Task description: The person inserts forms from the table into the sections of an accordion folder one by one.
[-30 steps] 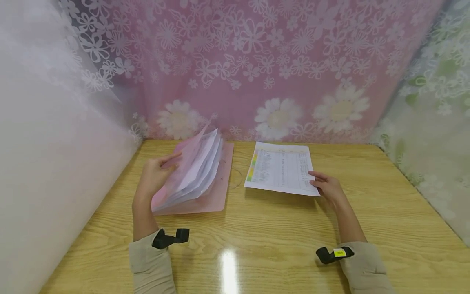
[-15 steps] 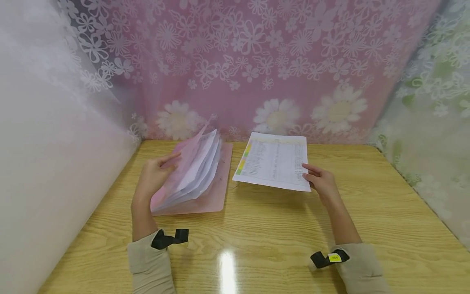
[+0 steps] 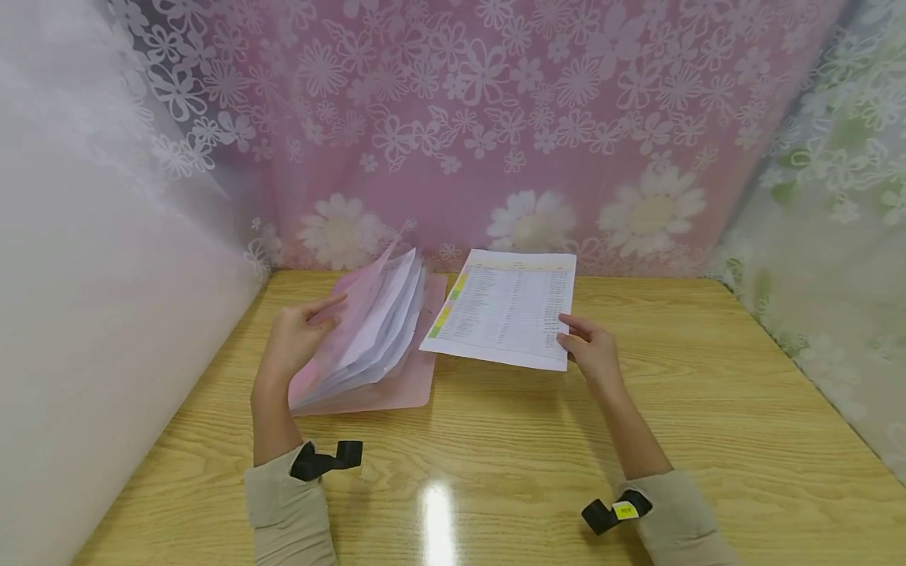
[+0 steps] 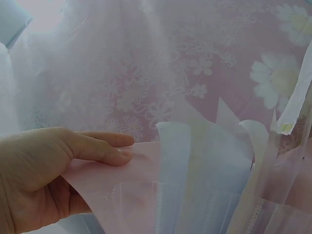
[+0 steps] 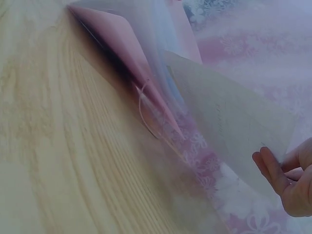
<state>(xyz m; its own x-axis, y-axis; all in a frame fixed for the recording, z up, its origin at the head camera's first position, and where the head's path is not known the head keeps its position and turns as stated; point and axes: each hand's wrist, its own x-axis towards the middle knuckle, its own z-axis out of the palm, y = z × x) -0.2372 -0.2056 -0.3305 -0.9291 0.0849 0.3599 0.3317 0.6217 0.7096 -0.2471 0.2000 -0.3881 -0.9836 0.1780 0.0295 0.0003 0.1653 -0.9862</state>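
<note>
A pink folder [image 3: 416,384] lies part-open on the left of the table, with several white sheets in clear sleeves [image 3: 382,322] fanned up inside it. My left hand [image 3: 293,338] pinches the raised pink cover between thumb and fingers; the left wrist view shows this grip on the pink cover [image 4: 112,180] close up. At its right edge, my right hand [image 3: 594,354] pinches a printed sheet of paper [image 3: 506,310] with yellow and green marks down its left side. The sheet is held above the table, its left corner over the folder's right edge.
The wooden table [image 3: 495,456] reaches back to a pink flowered curtain [image 3: 460,157]. A white wall covering [image 3: 127,275] stands on the left and a green-flowered one [image 3: 835,236] on the right. A thin loop of cord [image 5: 145,114] hangs by the folder's edge.
My right hand has carried the printed sheet leftward and a little up, from beside the folder to over its right edge. My left hand and the raised cover have hardly moved.
</note>
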